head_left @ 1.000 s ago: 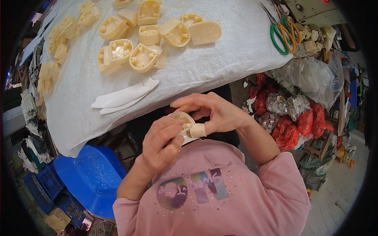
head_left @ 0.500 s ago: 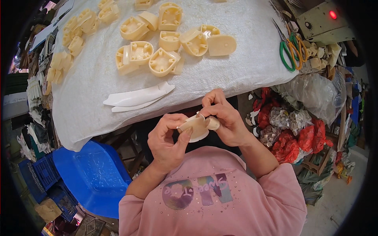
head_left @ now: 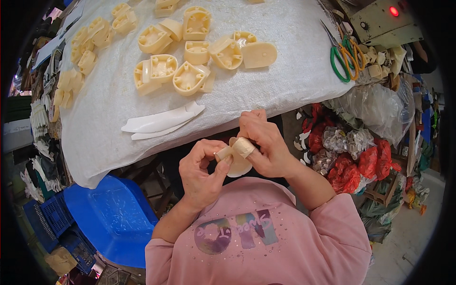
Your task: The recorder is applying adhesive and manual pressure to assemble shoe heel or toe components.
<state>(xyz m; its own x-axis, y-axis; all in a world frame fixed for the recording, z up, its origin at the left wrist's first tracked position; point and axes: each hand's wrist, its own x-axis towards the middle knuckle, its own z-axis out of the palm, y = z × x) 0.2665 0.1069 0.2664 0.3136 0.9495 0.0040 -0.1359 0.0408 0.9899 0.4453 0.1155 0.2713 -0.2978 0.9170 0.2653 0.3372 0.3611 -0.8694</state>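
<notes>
Just beyond the table's near edge, both hands hold a cream plastic shoe heel (head_left: 241,167) with a white lower edge. My left hand (head_left: 202,164) pinches its left side between thumb and fingers. On the other side my right hand (head_left: 266,147) is closed on the heel, its tape-wrapped thumb (head_left: 243,147) lying across the top and hiding part of it. Whether a thin covering lies on the heel's wall I cannot tell. Ahead of the left hand, thin curved white strips (head_left: 159,120) lie overlapping on the white-covered table (head_left: 266,90).
Several more cream heels (head_left: 190,78) are grouped farther back on the table. Scissors with green handles (head_left: 339,66) and others with orange handles (head_left: 354,61) lie at the right edge. A blue plastic tub (head_left: 111,218) stands lower left; red plastic bags (head_left: 349,168) sit lower right.
My right thumb has swung up and over the heel's top, covering more of it. The left hand keeps its pinch. The whole table view has shifted slightly left.
</notes>
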